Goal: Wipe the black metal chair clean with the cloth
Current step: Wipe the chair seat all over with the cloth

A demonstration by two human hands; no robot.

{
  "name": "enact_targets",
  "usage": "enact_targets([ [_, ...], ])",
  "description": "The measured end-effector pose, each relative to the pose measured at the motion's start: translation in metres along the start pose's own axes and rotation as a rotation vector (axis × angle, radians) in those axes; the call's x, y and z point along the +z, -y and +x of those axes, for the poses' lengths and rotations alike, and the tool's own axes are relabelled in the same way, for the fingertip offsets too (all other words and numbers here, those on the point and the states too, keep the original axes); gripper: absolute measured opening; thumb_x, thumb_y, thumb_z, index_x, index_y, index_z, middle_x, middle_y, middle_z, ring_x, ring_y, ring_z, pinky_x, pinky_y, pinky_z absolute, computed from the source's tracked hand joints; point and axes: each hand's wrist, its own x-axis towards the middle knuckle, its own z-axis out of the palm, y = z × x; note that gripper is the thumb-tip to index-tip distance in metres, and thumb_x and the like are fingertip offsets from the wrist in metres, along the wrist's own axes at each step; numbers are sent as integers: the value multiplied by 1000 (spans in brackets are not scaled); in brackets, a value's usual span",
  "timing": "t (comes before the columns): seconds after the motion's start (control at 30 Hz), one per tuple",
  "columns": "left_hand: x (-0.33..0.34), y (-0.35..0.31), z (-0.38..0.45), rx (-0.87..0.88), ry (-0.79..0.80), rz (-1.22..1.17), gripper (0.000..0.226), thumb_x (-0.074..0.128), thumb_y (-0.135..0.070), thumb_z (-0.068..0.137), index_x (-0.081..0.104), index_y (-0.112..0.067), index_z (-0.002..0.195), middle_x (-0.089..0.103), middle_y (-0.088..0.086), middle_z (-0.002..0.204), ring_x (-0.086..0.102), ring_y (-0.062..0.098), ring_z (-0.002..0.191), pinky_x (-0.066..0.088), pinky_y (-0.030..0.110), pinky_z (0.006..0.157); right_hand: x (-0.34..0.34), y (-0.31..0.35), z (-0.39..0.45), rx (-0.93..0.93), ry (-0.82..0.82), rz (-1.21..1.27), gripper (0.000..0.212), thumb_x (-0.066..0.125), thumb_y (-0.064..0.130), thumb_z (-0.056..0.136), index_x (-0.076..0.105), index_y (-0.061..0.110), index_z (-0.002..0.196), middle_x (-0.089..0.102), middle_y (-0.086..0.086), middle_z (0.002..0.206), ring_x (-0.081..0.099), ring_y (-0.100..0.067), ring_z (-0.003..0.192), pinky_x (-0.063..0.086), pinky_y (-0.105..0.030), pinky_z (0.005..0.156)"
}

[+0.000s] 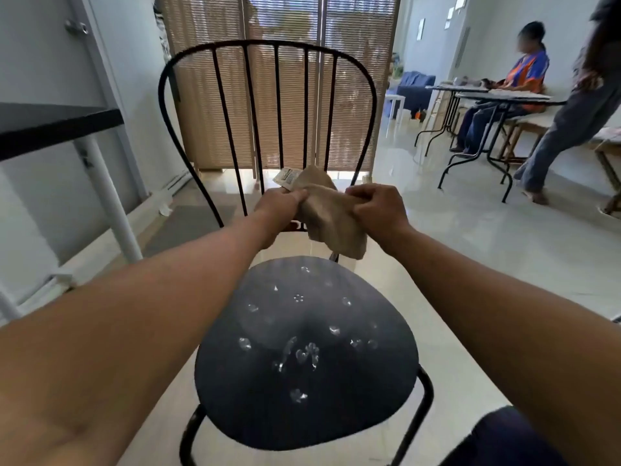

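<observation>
The beige cloth (327, 215) and both hands hide the lower middle bars of the black metal spindle-back chair (302, 361). Its near legs run off the bottom edge. The white printed tag (289, 178) on the cloth is unreadable.

Both forearms are bare from the lower edge of the view up to the wrists, with no sleeve, cuff, watch, band or ring visible on either. The left hand (279, 210) and the right hand (376, 206) wear no gloves; knuckles and fingers are uncovered. A crease crosses the inside of the left forearm near the lower left corner. To the right of the chair seat (302, 358), by its front edge, a rounded patch of dark navy fabric (504, 442) shows, apparently clothing on the person's leg.
</observation>
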Motion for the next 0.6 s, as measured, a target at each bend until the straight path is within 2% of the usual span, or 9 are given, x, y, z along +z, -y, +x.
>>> enact_targets([
  [0.17, 19, 36, -23, -93, 118, -103, 34, 48, -30, 101, 46, -12, 131, 59, 14, 115, 64, 36, 101, 61, 44, 68, -5, -19, -28, 177, 76, 69, 45, 65, -4, 83, 66, 12, 125, 65, -5, 123, 59, -21, 113, 51, -37, 98],
  [0.27, 27, 47, -27, -111, 106, -170, 34, 48, -32, 101, 49, -13, 129, 58, 15, 117, 63, 37, 101, 61, 44, 67, -5, -32, -41, 306, 131, 183, 65, 72, -3, 80, 51, 13, 139, 54, -5, 134, 54, -23, 118, 52, -38, 97],
  [0.33, 30, 49, -26, -131, 66, -211, 29, 48, -34, 101, 54, -16, 123, 59, 12, 115, 63, 36, 101, 61, 48, 72, -5, -43, -48, 414, 194, 293, 71, 73, 3, 83, 42, 14, 146, 47, -7, 141, 57, -28, 117, 57, -40, 89],
  [0.4, 30, 49, -23, -166, 27, -229, 31, 49, -38, 98, 59, -17, 120, 61, 12, 117, 64, 35, 101, 60, 52, 80, -6, -51, -54, 495, 281, 421, 68, 70, 8, 88, 38, 14, 148, 45, -7, 139, 61, -28, 107, 58, -37, 79],
  [0.53, 29, 51, -17, -218, -29, -276, 30, 52, -32, 97, 63, -13, 118, 63, 13, 111, 69, 34, 86, 62, 48, 74, -2, -58, -63, 422, 475, 485, 48, 63, 31, 94, 52, 17, 138, 55, -11, 134, 58, -28, 114, 57, -40, 87],
  [0.6, 29, 53, -15, -243, -66, -294, 27, 56, -32, 94, 65, -14, 112, 66, 12, 107, 70, 32, 82, 62, 47, 74, 2, -56, -64, 370, 524, 477, 53, 66, 45, 90, 55, 22, 135, 57, -8, 131, 59, -26, 116, 57, -39, 89],
])
